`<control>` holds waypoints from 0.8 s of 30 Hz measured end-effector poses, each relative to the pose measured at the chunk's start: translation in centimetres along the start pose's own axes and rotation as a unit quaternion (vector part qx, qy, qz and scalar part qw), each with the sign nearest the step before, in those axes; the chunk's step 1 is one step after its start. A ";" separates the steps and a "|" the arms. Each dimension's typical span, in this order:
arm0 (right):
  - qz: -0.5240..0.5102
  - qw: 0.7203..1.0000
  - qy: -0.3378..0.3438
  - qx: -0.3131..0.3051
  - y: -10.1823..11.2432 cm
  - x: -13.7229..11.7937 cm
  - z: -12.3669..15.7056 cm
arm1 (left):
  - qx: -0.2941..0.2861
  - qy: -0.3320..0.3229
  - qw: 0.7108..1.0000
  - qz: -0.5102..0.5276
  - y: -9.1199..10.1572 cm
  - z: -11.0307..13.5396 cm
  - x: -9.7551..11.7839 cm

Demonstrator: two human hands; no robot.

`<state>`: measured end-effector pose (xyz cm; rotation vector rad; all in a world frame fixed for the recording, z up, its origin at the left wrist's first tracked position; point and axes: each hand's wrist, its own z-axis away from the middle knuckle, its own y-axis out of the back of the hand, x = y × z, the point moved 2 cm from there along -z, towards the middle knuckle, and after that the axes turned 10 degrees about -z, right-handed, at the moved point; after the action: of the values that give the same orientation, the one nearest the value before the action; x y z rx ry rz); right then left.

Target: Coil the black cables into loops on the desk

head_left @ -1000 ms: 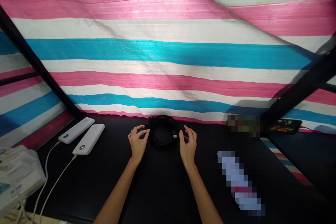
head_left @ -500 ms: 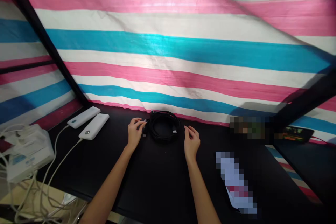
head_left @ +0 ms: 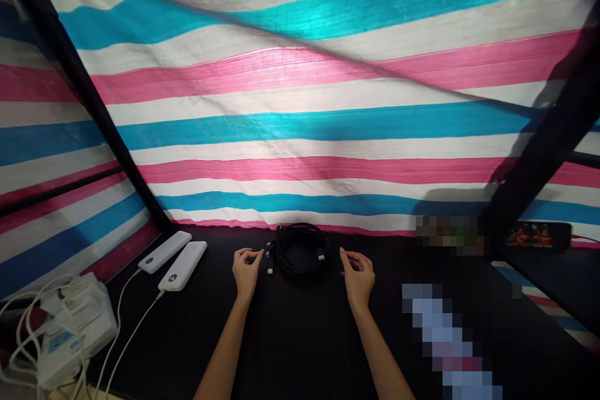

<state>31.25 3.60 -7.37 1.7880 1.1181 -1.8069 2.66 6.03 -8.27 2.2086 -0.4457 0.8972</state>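
A black cable, wound into a round coil, lies on the black table near the striped back sheet. Several metal-tipped plugs poke out on its left side, and one light plug end shows at its right. My left hand is just left of those plugs, thumb and fingers loosely curved with a gap between them, holding nothing. To the right of the coil, my right hand hovers with bent, parted fingers, also holding nothing. Neither hand visibly touches the cable.
Two white power banks with white cords lie at the left. Left of them is a white box under tangled white cords. A blurred-out pale object lies right, and a lit phone screen stands far right. Black frame posts hold the striped sheet.
The view has tilted up, so the table sits lower in the picture. My left hand has drawn slightly left from the plugs, and my right hand's fingers have spread a little.
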 end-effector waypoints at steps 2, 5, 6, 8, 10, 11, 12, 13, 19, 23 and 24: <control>-0.005 1.000 -0.008 -0.003 0.0 0.1 -0.1 | 0.001 0.008 1.000 0.005 -0.1 0.0 0.1; -0.016 1.000 -0.021 -0.009 0.1 0.6 -0.3 | -0.002 0.021 1.000 0.022 -0.2 0.1 0.5; -0.026 0.999 -0.026 -0.011 0.1 0.7 -0.4 | -0.008 0.021 0.999 0.030 -0.3 0.1 0.6; -0.046 0.998 -0.035 -0.015 0.1 1.0 -0.5 | -0.022 0.015 0.999 0.044 -0.6 0.1 1.0; -0.057 0.997 -0.042 -0.021 0.1 1.1 -0.6 | -0.025 0.005 0.998 0.058 -0.9 0.1 1.4; -0.058 0.997 -0.045 -0.024 0.1 1.2 -0.6 | -0.021 0.001 0.998 0.063 -1.0 0.1 1.5; -0.058 0.997 -0.047 -0.026 0.0 1.2 -0.5 | -0.014 0.001 0.998 0.068 -1.1 0.1 1.6; -0.059 0.997 -0.047 -0.027 0.0 1.2 -0.5 | -0.008 0.002 0.997 0.072 -1.2 0.0 1.6; -0.053 0.997 -0.044 -0.021 -0.1 0.9 -0.3 | 0.020 0.021 0.998 0.051 -1.2 -0.2 1.0; -0.033 0.998 -0.037 -0.028 -0.2 1.0 -0.3 | 0.028 0.030 0.998 0.055 -1.7 -0.6 0.7; -0.032 0.998 -0.034 -0.030 -0.2 1.1 -0.3 | 0.027 0.031 0.998 0.057 -1.8 -0.7 0.7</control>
<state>31.12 4.24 -8.31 1.6609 1.2032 -1.8367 3.81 7.76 -8.30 2.2160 -0.5281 1.0462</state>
